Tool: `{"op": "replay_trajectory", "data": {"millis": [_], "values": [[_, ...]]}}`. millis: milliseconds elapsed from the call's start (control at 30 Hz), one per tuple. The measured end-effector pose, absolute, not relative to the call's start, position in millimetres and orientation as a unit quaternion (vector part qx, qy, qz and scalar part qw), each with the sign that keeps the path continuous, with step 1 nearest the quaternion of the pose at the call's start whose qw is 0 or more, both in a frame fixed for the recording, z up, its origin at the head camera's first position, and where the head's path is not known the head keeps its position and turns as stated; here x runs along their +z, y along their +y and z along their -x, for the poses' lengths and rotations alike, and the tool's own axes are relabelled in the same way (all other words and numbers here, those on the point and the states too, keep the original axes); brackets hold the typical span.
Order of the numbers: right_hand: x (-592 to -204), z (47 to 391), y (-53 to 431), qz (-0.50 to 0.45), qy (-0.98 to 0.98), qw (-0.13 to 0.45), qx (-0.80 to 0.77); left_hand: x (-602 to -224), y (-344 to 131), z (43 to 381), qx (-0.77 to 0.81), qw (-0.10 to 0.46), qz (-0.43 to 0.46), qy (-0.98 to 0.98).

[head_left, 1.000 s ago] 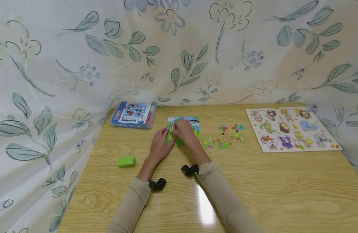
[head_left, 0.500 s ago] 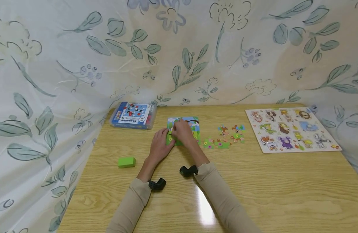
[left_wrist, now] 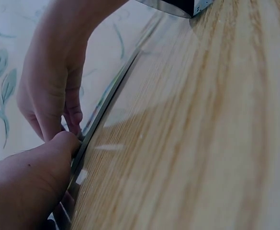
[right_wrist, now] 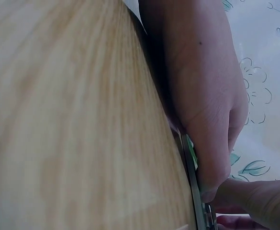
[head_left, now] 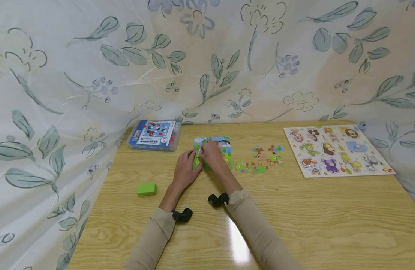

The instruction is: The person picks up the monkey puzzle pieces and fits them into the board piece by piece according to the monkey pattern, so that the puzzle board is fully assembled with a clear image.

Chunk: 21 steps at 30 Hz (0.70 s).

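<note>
A colourful jigsaw puzzle board (head_left: 224,148) with a sky, green ground and a dark branch lies on the table. My left hand (head_left: 186,167) holds the board at its left edge and near corner. In the left wrist view the thumb of my left hand (left_wrist: 32,179) presses against the board's thin edge. Over the board's left part, my right hand (head_left: 212,154) has its fingers curled down, pinching a puzzle piece that is mostly hidden. The right wrist view shows my right hand (right_wrist: 204,96) low over the board, fingertips touching its surface.
Loose puzzle pieces (head_left: 258,168) with flowers and a brown animal lie right of the board. Farther right is a white animal puzzle board (head_left: 339,150). A clear plastic box (head_left: 155,135) stands at the back left, and a green block (head_left: 147,189) lies at the front left.
My right hand has shifted very slightly at the same spot on the board. My left hand stays in place, and the head view has tilted a little.
</note>
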State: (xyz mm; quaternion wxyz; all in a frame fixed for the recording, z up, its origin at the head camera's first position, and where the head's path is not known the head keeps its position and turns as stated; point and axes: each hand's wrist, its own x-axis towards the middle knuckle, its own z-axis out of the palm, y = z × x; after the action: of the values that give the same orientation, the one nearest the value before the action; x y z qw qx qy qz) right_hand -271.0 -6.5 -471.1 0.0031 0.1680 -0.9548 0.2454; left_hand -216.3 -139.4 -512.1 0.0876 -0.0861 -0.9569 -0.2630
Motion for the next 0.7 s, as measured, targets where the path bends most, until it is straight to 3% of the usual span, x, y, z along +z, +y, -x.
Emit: {"op": "replay_trajectory", "data": {"millis": [700], "values": [[-473.3,269.9,-5.0,-0.166,-0.956,0.007,0.242,-513.5,-139.3,215.9,-0.224,0.107,0.115,-0.962]]}}
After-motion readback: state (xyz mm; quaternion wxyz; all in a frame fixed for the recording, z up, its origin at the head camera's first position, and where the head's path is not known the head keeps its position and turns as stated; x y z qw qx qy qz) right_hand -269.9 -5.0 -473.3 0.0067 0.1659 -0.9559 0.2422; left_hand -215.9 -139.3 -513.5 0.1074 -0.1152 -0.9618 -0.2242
